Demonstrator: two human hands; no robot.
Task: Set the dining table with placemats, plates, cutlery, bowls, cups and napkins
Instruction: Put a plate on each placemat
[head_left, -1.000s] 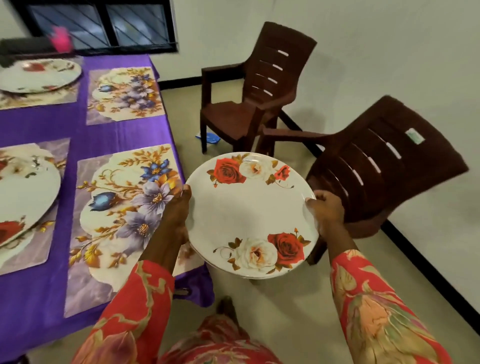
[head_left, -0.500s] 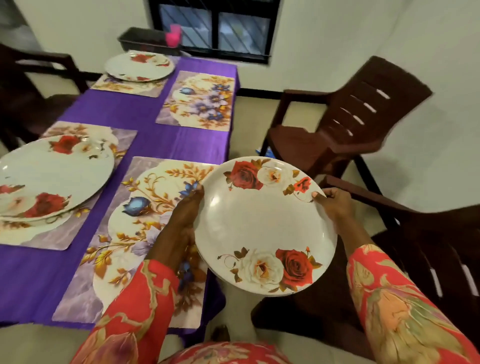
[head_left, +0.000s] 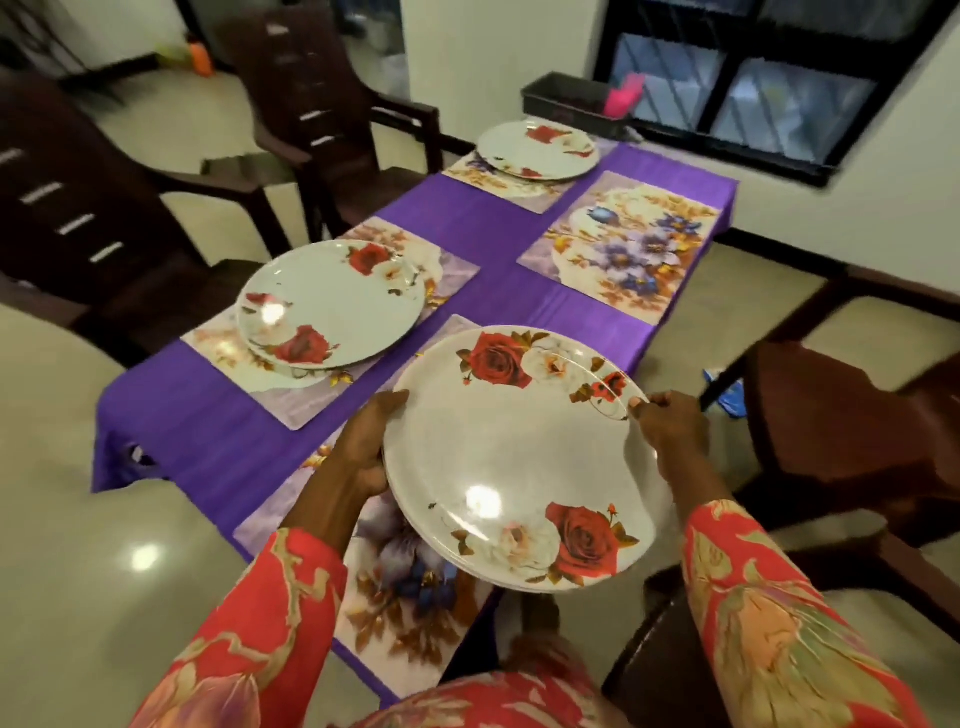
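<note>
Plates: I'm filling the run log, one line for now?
both hands: left hand, right hand | holding: plate stack | over: near placemat | not yet set

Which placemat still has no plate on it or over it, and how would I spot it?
Start at the dark window on the far wall and drop to the purple tablecloth below it. On the right side at that far end lies the bare placemat, printed with blue and violet flowers. Unlike its neighbours, it shows its whole pattern: two mats carry rose plates, and the held plates hover over the nearest.
</note>
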